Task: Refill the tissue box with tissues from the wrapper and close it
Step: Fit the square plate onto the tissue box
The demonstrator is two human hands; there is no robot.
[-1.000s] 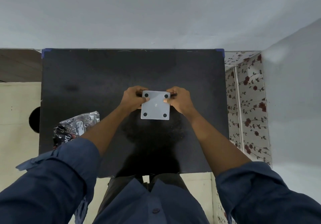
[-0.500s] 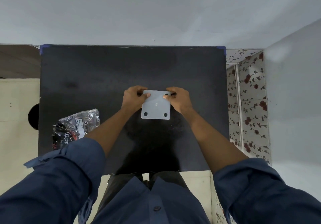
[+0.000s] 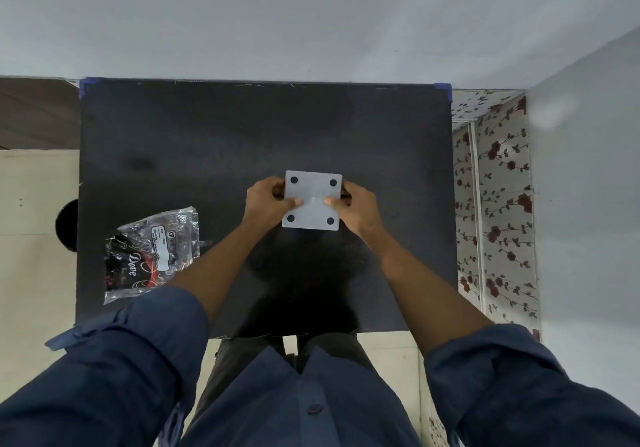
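Note:
The tissue box stands upside down in the middle of the black table, showing its pale grey square base with four black round feet. My left hand grips its left side and my right hand grips its right side, both thumbs pressing on the base plate. The box body under the plate is hidden. An emptied, crumpled clear-and-black tissue wrapper lies flat at the table's left front, apart from both hands.
A white wall runs along the table's far edge. A rose-patterned cloth hangs close to the table's right side. Pale floor and a dark round object lie to the left.
My thumbs have slid from the far corners of the base plate down to its middle. The box stays in place between my hands.

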